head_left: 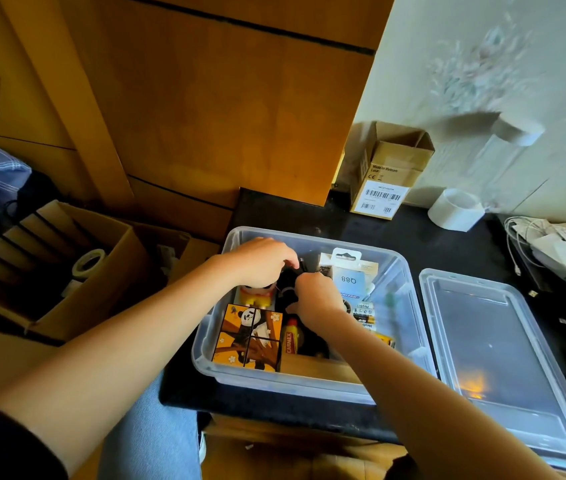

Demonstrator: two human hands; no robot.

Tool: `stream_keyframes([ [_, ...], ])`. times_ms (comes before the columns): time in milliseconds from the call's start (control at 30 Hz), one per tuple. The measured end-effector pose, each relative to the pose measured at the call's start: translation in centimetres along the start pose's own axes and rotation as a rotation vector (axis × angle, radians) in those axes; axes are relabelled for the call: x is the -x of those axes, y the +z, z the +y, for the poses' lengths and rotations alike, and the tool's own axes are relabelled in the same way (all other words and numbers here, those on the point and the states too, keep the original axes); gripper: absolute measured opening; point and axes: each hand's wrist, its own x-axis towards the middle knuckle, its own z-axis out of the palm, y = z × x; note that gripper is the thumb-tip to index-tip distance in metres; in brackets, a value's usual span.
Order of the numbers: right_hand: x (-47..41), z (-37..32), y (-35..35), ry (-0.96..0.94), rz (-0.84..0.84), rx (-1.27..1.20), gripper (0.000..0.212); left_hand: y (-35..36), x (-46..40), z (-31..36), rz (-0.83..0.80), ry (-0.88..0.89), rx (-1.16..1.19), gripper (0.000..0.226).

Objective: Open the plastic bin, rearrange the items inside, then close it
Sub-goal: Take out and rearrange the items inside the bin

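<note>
While both of my hands are down inside the open plastic bin (312, 377), my left hand (262, 261) has its fingers curled over a black object (288, 282) in the middle of the bin, and my right hand (317, 299) curls in from the other side onto the same object; so each grip is closed around that black object, though I cannot tell what it is. The two hands are just beside each other, nearly touching.

Around them, inside the bin: a panda picture cube (248, 337) sits in the near left corner, a yellow Carmex tube (290, 337) lies just beside it, and a small red and yellow figure (252, 296) shows under my left hand. To the right of my right hand are a carded pack marked Q88 (349, 275) and some batteries (366, 315).

The bin stands on the dark worktop (447, 244). Its clear lid (503, 358) lies flat on the worktop just to the right of the bin. Farther back stand a small cardboard box (387, 174) and a white tape roll (456, 209), near the wall.
</note>
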Motion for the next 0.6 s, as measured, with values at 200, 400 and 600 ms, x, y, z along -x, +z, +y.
stream_keyframes([
  [200,0.2,-0.5,0.0,-0.035,0.024,0.185,0.031,1.0,0.3,0.4,0.035,0.046,-0.128,0.046],
  [400,0.8,-0.1,-0.6,0.007,0.04,0.033,0.024,0.9,0.5,0.3,0.066,0.05,-0.068,0.044],
  [600,3.7,2.6,-3.2,-0.014,0.199,-0.244,0.023,1.4,0.7,0.5,0.118,-0.002,0.009,0.042],
])
